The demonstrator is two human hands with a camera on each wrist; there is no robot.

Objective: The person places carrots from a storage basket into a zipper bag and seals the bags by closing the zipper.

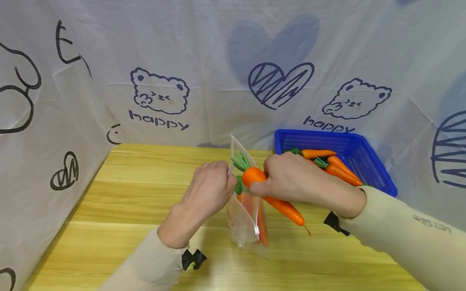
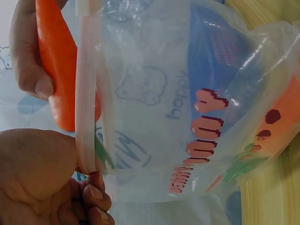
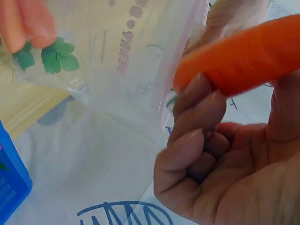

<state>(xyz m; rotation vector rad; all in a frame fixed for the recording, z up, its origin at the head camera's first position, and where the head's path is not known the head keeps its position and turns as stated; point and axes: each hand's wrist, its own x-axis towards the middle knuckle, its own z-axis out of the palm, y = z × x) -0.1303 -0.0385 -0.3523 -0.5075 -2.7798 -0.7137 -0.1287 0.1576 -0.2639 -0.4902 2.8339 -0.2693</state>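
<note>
My left hand (image 1: 212, 184) pinches the edge of a clear zip bag (image 1: 242, 226) by its opening. In the left wrist view the bag (image 2: 154, 93) shows red lettering, and its mouth stands partly open. My right hand (image 1: 291, 176) grips an orange carrot (image 1: 282, 206) near its leafy top. The green leaves (image 1: 240, 161) of that carrot are at the bag's mouth, while its thin tip points down to the right, outside the bag. Inside the bag lie other carrots (image 3: 35, 23) with green leaves (image 3: 60, 56), seen through the plastic in the right wrist view.
A blue plastic basket (image 1: 378, 171) with several carrots (image 1: 342, 171) stands at the back right of the wooden table (image 1: 145, 202). Behind the table hangs a pale cloth (image 1: 218, 60) printed with bears and hearts. A black wrist mount (image 1: 193, 260) sits by the left cuff.
</note>
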